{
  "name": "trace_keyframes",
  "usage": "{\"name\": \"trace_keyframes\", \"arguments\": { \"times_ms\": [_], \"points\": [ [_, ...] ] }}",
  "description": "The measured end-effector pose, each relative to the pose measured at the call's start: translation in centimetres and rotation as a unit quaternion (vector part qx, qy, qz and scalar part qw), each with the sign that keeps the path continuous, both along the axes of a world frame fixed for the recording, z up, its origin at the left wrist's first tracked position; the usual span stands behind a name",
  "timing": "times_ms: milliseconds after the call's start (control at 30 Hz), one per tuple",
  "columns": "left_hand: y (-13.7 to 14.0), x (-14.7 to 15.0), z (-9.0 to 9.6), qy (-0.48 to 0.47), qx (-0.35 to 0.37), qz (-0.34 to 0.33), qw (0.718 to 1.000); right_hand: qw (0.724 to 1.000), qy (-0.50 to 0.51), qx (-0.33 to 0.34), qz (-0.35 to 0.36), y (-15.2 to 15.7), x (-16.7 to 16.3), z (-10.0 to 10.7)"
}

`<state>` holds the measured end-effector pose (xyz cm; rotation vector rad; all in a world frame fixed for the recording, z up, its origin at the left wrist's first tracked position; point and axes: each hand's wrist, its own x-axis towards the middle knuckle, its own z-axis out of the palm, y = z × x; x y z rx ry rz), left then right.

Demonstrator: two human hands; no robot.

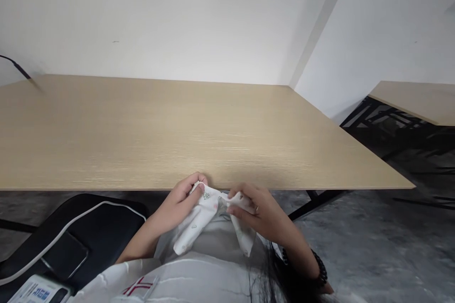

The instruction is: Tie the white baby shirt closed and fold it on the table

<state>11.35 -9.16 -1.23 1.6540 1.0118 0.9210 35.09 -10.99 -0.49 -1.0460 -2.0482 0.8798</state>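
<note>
A white cloth (197, 221) with a small, sparse print hangs between my hands, just off the front edge of the table and above my lap. My left hand (180, 202) pinches its upper left part between thumb and fingers. On the other side, my right hand (266, 211) is closed on the upper right part, its thumb and fingertips pressed together over the fabric. Two lengths of the cloth droop apart below the hands, with a gap in the middle. Whether it is a small garment, I cannot tell.
The wooden table (199, 123) stretches ahead to a white wall. At lower left is a black chair (95, 227) with a white cable (67, 227) across it and a labelled device (39, 291). Another table (419, 99) stands at right. A thin black rod (21, 70) shows far left.
</note>
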Motion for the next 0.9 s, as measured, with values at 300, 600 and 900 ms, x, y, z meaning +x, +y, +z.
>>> {"name": "trace_keyframes", "arguments": {
  "times_ms": [300,600,900],
  "points": [
    [-1.3,1.3,1.1,0.045,0.078,-0.085,0.992,0.986,0.138,-0.044,-0.079,0.2,-2.1,-0.2],
    [-1.0,1.7,0.3,-0.005,0.026,0.029,0.999,0.987,0.093,0.134,-0.005,0.5,-1.0,-1.2],
    [-1.2,1.8,0.2,-0.166,-0.101,0.101,0.976,0.963,-0.047,0.232,0.128,0.5,-0.5,-1.1]
  ]
}}
